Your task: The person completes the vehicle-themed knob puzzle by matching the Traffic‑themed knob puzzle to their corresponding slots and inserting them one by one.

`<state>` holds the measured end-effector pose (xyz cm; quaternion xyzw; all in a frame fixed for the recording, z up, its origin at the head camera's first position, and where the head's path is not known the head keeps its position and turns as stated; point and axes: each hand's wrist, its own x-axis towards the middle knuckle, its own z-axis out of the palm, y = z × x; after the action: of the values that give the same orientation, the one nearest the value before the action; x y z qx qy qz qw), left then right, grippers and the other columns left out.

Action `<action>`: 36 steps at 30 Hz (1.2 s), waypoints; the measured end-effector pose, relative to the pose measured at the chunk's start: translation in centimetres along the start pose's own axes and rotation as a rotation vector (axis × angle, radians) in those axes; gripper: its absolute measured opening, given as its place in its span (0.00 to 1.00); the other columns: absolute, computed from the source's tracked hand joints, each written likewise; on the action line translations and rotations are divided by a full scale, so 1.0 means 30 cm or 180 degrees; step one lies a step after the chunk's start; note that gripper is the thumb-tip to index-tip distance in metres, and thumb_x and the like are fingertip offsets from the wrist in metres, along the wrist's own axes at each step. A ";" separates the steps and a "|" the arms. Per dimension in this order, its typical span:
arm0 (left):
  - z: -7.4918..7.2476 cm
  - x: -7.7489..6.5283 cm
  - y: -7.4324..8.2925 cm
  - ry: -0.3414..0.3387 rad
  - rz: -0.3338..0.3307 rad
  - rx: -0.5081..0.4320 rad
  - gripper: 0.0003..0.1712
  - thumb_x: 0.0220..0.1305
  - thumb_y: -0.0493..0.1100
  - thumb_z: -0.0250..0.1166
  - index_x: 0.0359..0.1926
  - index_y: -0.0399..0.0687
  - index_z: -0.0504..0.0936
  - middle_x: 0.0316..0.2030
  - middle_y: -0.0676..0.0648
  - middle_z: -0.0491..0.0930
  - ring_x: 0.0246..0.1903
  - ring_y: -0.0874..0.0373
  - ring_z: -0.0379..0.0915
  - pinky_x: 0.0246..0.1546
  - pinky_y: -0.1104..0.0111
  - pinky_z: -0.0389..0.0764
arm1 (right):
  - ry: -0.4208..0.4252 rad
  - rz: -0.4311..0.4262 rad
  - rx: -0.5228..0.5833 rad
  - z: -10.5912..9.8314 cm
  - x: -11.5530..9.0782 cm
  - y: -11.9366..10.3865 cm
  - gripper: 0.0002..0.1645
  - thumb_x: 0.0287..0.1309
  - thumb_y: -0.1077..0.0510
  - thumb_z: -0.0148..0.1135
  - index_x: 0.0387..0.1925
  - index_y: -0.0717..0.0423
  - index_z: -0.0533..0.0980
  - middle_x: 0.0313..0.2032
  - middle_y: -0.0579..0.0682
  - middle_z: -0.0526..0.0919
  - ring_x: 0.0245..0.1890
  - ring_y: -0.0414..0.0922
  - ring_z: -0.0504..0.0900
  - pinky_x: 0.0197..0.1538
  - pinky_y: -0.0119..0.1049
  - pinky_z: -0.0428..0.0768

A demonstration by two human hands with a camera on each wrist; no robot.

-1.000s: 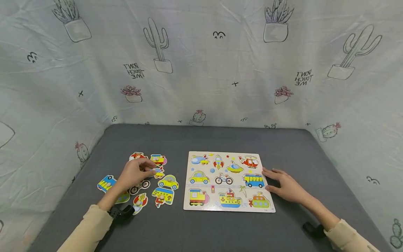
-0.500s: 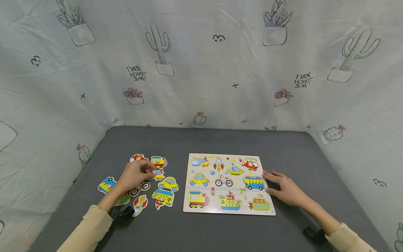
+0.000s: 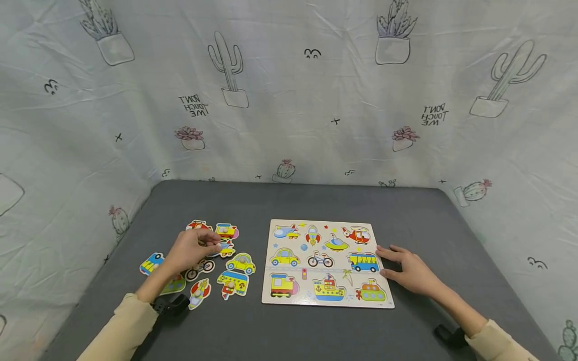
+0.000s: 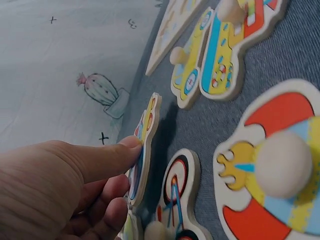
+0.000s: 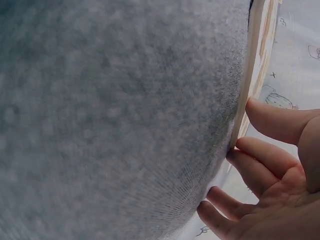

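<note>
My left hand [image 3: 191,249] pinches a wooden airplane puzzle piece [image 3: 228,249] between thumb and fingers. In the left wrist view the airplane piece stands tilted, with a shadow on the cloth beside it; the fingers hide its knob. Around that hand lie a bicycle piece [image 3: 200,269], a train piece [image 3: 226,231], a yellow car piece [image 3: 241,262] and a rocket piece [image 4: 280,165]. My right hand [image 3: 411,271] rests at the right edge of the puzzle board [image 3: 307,293], thumb and extended fingertips touching that edge, as the right wrist view also shows.
A ship piece [image 3: 234,283] lies beneath the car piece. Farther left are a blue and yellow bus piece [image 3: 151,263] and a green piece [image 3: 175,286], partly covered by the left forearm. A red piece [image 3: 197,224] shows behind the left hand. Patterned fabric [image 3: 289,100] hangs behind the grey table.
The left hand has shifted slightly left with the airplane piece, and more of that piece shows beyond the fingertips. The right hand stays at the board's edge. The head view has tilted a little.
</note>
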<state>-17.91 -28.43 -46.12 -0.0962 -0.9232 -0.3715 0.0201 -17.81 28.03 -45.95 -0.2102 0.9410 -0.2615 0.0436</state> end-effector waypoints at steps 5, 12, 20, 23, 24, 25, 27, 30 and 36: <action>-0.011 0.000 0.035 0.0043 0.0033 -0.0009 0.10 0.58 0.44 0.75 0.41 0.49 0.88 0.31 0.58 0.83 0.33 0.60 0.79 0.31 0.65 0.78 | -0.0003 0.0044 0.0049 0.000 0.007 -0.009 0.33 0.55 0.54 0.73 0.61 0.61 0.76 0.62 0.67 0.71 0.64 0.69 0.63 0.55 0.67 0.66; 0.029 0.032 0.141 0.0081 0.0170 -0.0304 0.13 0.59 0.43 0.73 0.44 0.43 0.87 0.34 0.54 0.84 0.34 0.57 0.79 0.31 0.65 0.79 | -0.0047 0.0160 0.0045 -0.012 0.009 -0.019 0.33 0.53 0.55 0.74 0.60 0.61 0.77 0.62 0.67 0.72 0.64 0.69 0.63 0.56 0.67 0.66; 0.124 0.105 0.247 0.0100 0.0190 -0.0571 0.12 0.59 0.41 0.74 0.43 0.41 0.88 0.32 0.54 0.83 0.32 0.57 0.78 0.32 0.62 0.79 | -0.0200 0.0227 -0.0035 -0.029 0.034 -0.026 0.33 0.49 0.55 0.77 0.57 0.62 0.79 0.60 0.58 0.77 0.64 0.69 0.64 0.57 0.67 0.65; 0.160 0.132 0.272 0.0084 0.0151 -0.0624 0.13 0.59 0.41 0.73 0.44 0.41 0.88 0.31 0.55 0.84 0.32 0.57 0.78 0.32 0.61 0.80 | -0.0206 0.0287 0.0016 -0.033 0.037 -0.028 0.33 0.48 0.56 0.77 0.57 0.63 0.79 0.59 0.59 0.76 0.64 0.69 0.63 0.57 0.66 0.65; 0.172 0.140 0.278 0.0077 0.0133 -0.0643 0.13 0.59 0.41 0.74 0.44 0.41 0.88 0.31 0.55 0.84 0.32 0.57 0.78 0.32 0.62 0.80 | -0.0207 0.0312 0.0035 -0.034 0.037 -0.029 0.33 0.48 0.56 0.78 0.57 0.63 0.79 0.59 0.60 0.76 0.64 0.69 0.63 0.57 0.66 0.65; 0.185 0.149 0.282 0.0066 0.0119 -0.0667 0.13 0.59 0.41 0.74 0.44 0.41 0.88 0.31 0.55 0.83 0.32 0.57 0.78 0.32 0.62 0.80 | -0.0211 0.0319 0.0039 -0.035 0.036 -0.029 0.34 0.48 0.56 0.78 0.56 0.63 0.79 0.60 0.61 0.76 0.64 0.70 0.63 0.56 0.66 0.65; 0.209 0.164 0.287 0.0058 0.0125 -0.0710 0.13 0.58 0.41 0.74 0.44 0.41 0.88 0.32 0.55 0.84 0.32 0.58 0.78 0.32 0.63 0.80 | -0.0206 0.0346 0.0052 -0.036 0.035 -0.030 0.34 0.47 0.55 0.78 0.56 0.63 0.79 0.60 0.63 0.75 0.64 0.70 0.63 0.56 0.67 0.65; 0.242 0.182 0.290 0.0069 0.0151 -0.0756 0.13 0.58 0.40 0.74 0.44 0.40 0.88 0.32 0.54 0.84 0.33 0.59 0.79 0.33 0.64 0.80 | -0.0201 0.0367 0.0077 -0.035 0.035 -0.026 0.34 0.47 0.56 0.78 0.56 0.62 0.79 0.60 0.64 0.74 0.64 0.70 0.63 0.56 0.67 0.65; 0.291 0.213 0.297 0.0092 0.0114 -0.0716 0.10 0.57 0.39 0.75 0.41 0.45 0.88 0.32 0.56 0.84 0.32 0.61 0.79 0.34 0.66 0.80 | -0.0240 0.0352 0.0037 -0.031 0.040 -0.021 0.34 0.47 0.55 0.78 0.57 0.63 0.79 0.60 0.66 0.74 0.63 0.71 0.63 0.56 0.67 0.65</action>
<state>-22.16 -15.09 -45.66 -0.1089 -0.8734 -0.4738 0.0291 -18.86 27.48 -44.79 -0.1674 0.9474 -0.2560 0.0946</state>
